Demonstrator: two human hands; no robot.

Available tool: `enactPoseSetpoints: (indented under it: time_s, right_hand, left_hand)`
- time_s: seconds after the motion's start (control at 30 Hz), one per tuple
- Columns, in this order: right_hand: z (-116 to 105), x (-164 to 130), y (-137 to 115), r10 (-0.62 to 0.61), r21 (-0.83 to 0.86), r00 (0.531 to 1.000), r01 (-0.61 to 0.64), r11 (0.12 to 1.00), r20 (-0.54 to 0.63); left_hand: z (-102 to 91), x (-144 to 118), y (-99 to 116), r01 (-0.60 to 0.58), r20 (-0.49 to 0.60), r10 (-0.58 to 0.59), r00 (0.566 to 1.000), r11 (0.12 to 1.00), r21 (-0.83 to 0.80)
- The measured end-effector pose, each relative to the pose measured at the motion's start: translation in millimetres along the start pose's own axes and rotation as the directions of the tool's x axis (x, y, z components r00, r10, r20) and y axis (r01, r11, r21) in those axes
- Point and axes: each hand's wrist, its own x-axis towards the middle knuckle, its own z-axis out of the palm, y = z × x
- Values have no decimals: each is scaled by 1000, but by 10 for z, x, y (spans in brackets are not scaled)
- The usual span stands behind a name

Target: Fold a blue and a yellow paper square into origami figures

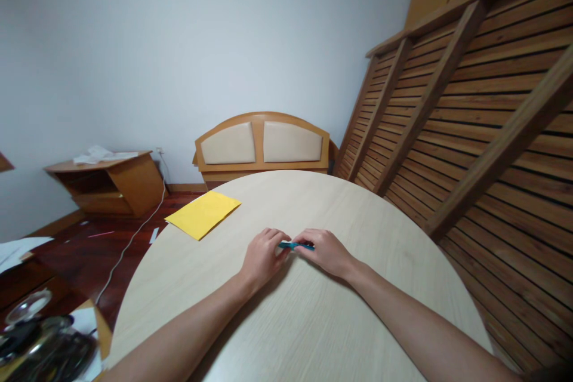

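Over the middle of the round table (pixel 313 310), my left hand (pixel 265 255) and my right hand (pixel 325 250) meet on a slim, pen-like teal object (pixel 293 245). The fingers of my left hand close on its left end, while those of my right hand pinch it toward the right. It lies roughly level, and fingers cover parts of it, so its exact kind cannot be made out. Farther off to the left, a yellow sheet or envelope (pixel 203 213) lies flat on the tabletop, apart from both hands.
A wooden headboard (pixel 259 116) stands behind the table. Large slatted wooden panels (pixel 447 131) lean along the right side. At left are a low cabinet (pixel 129 185) with papers, a white cable (pixel 134 236) on the floor, and cluttered dark items (pixel 54 340).
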Motion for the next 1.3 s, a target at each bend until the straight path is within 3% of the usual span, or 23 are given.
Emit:
enactPoseSetpoints:
  time_s: [0.13, 0.43, 0.63, 0.93, 1.17, 1.3]
  right_hand:
    - [18, 0, 0, 0, -12, 1000, 0, 1000, 4]
    - [-29, 4, 45, 71, 30, 997, -71, 997, 9]
    - [-39, 13, 73, 136, 183, 991, -131, 974, -15]
    - [51, 43, 159, 349, 434, 935, -290, 853, -62]
    - [142, 70, 100, 431, 709, 901, -335, 620, 49]
    - [153, 71, 72, 449, 704, 892, -349, 619, 47]
  left_hand:
    - [21, 2, -4, 27, 73, -29, 997, 999, 36]
    - [18, -4, 7, 154, 108, -146, 983, 985, -72]
    - [34, -19, -4, 244, 136, -227, 964, 962, -125]
    - [71, -6, -53, 301, 125, -279, 952, 924, -234]
    - [103, 8, -80, 316, 82, -308, 948, 869, -380]
    - [102, 22, -70, 310, 90, -301, 949, 849, -427]
